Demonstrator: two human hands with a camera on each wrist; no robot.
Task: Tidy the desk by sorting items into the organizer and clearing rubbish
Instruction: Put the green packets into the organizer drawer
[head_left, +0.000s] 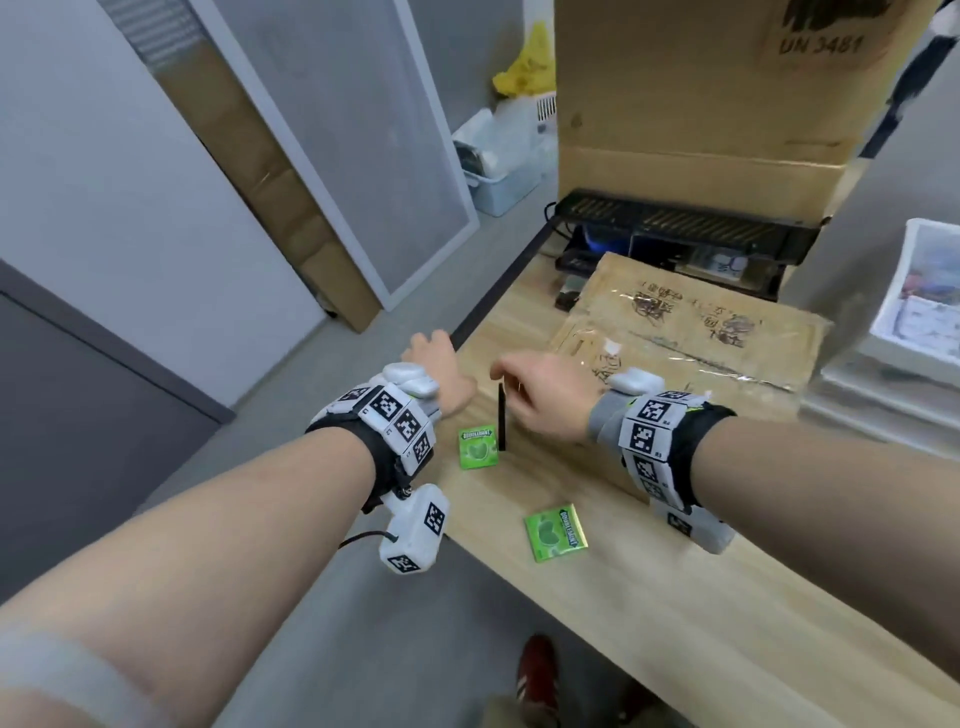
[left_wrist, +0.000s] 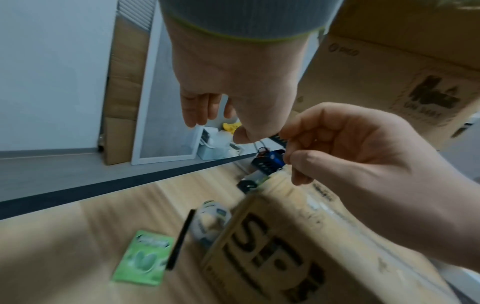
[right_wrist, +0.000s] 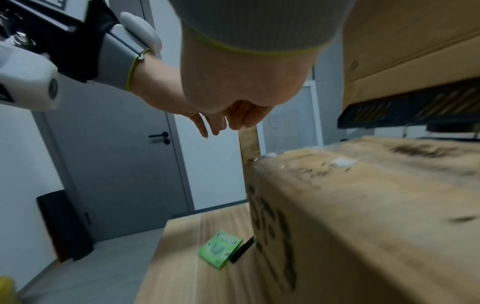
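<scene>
My right hand (right_wrist: 244, 121) pinches a strip of brown packing tape (right_wrist: 249, 144) that rises from the corner of a flat cardboard box (head_left: 701, 332) on the wooden desk (head_left: 675, 623). In the head view the right hand (head_left: 519, 384) hovers over the box's left end. My left hand (head_left: 434, 358) hangs beside it over the desk edge, fingers (left_wrist: 197, 111) relaxed and holding nothing. Below lie a black pen (head_left: 501, 418) and a green gum pack (head_left: 478, 449); a second gum pack (head_left: 556, 532) lies nearer me. A blurred whitish round object (left_wrist: 211, 222) sits against the box. The black organizer (head_left: 675, 228) stands behind.
A large cardboard carton (head_left: 701, 93) rests on top of the organizer. White trays (head_left: 919, 301) are stacked at the right. Small dark items (head_left: 569, 291) lie by the organizer's left end. Bins (head_left: 498, 171) and panels stand on the floor left of the desk.
</scene>
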